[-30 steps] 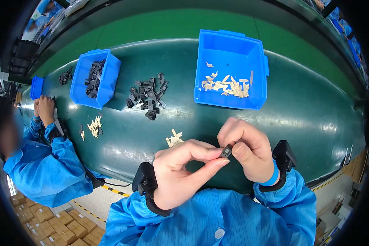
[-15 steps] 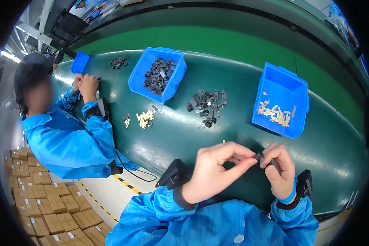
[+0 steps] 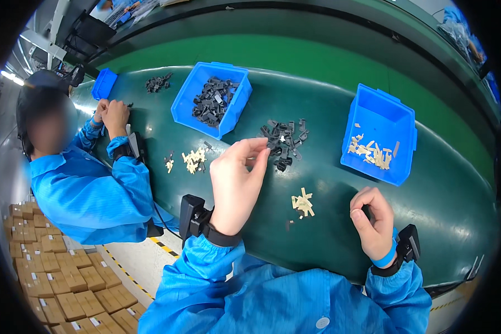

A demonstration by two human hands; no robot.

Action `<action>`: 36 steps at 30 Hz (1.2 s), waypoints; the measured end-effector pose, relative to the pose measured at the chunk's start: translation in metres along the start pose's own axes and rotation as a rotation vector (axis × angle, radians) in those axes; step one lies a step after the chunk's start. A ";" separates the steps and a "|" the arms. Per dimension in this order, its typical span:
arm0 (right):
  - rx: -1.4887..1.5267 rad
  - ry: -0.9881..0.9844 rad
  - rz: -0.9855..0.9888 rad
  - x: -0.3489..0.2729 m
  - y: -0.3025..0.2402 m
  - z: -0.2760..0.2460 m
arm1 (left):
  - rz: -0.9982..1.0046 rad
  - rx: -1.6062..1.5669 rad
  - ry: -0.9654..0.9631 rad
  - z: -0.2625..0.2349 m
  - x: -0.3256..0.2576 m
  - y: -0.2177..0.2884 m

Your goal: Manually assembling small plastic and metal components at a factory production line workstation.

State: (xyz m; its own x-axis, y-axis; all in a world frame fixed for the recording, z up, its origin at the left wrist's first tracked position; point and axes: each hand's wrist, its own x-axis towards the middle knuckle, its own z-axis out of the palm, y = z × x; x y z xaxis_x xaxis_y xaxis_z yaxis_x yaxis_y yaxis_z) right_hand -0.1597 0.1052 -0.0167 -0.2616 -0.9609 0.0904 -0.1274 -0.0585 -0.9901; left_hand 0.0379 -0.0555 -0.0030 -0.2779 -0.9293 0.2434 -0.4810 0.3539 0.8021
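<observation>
My left hand (image 3: pixel 238 181) reaches to the near left edge of a loose pile of small black plastic parts (image 3: pixel 286 146). Its thumb and index finger are pinched together at that edge, and I cannot make out whether a part is between them. Over the table on the right, my right hand (image 3: pixel 374 218) is closed, with thumb and curled fingers together; whatever they hold is hidden. A small heap of cream-coloured strips (image 3: pixel 303 204) with a few dark bits lies between my hands.
A blue bin (image 3: pixel 392 111) with cream pieces stands at right; another blue bin (image 3: pixel 185 103) holds black parts. A co-worker (image 3: pixel 89 183) works at left beside more small piles (image 3: pixel 195 160) and a small blue bin (image 3: pixel 103 83). Cartons (image 3: pixel 67 278) are stacked on the floor.
My hands, together at a small black part before, are now apart. The left has moved left and away to the black pile; the right stays near its place. The cream heap is uncovered.
</observation>
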 end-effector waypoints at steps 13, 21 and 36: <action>-0.126 -0.022 -0.001 0.002 0.007 0.004 | 0.089 0.013 -0.258 -0.026 -0.025 -0.002; -0.559 -0.073 -0.271 0.002 0.001 0.032 | 0.122 0.032 -0.158 -0.039 -0.028 -0.008; -0.769 -0.117 -0.283 0.015 -0.002 0.087 | 0.344 0.509 0.128 -0.080 0.070 -0.014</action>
State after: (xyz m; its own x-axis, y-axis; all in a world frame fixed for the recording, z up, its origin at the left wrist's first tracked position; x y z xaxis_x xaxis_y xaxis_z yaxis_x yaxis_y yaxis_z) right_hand -0.0806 0.0672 -0.0229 -0.0249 -0.9621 0.2714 -0.8038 -0.1421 -0.5776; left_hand 0.0918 -0.1341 0.0460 -0.4009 -0.7473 0.5300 -0.7263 0.6119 0.3132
